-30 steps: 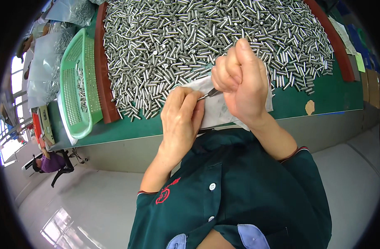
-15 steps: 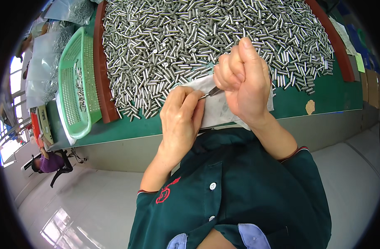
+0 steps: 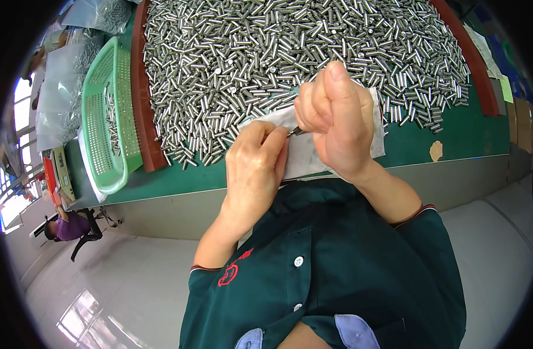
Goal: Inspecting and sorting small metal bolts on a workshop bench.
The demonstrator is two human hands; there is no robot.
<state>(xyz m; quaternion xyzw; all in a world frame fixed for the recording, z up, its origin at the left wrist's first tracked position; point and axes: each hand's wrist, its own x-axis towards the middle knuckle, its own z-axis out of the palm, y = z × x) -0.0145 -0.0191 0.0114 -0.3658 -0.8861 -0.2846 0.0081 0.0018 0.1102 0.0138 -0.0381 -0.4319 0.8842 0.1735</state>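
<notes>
My right hand (image 3: 341,122) is closed in a fist, thumb uppermost, around a slim dark tool with a narrow metal tip (image 3: 297,131). Most of that tool is hidden in the fist, so its exact kind does not show. The tip points left and meets the fingertips of my left hand (image 3: 253,163). Those fingers are pinched together, and whatever sits between them is too small and covered to make out. Under both hands lies a whitish cloth (image 3: 304,160) with grey smudges. Just beyond it spreads a thick layer of short shiny metal pins (image 3: 289,52).
Reddish-brown rails (image 3: 144,104) (image 3: 473,64) bound the pins on the green table (image 3: 403,142). At left stands a light green basket (image 3: 97,134) with some pins inside, near clear bags (image 3: 59,87) of metal parts. A seated person (image 3: 71,228) is far left.
My right fist has shifted slightly left and down, and its wrist has turned a little. The tool's tip is still at my left fingertips. My left hand has barely moved.
</notes>
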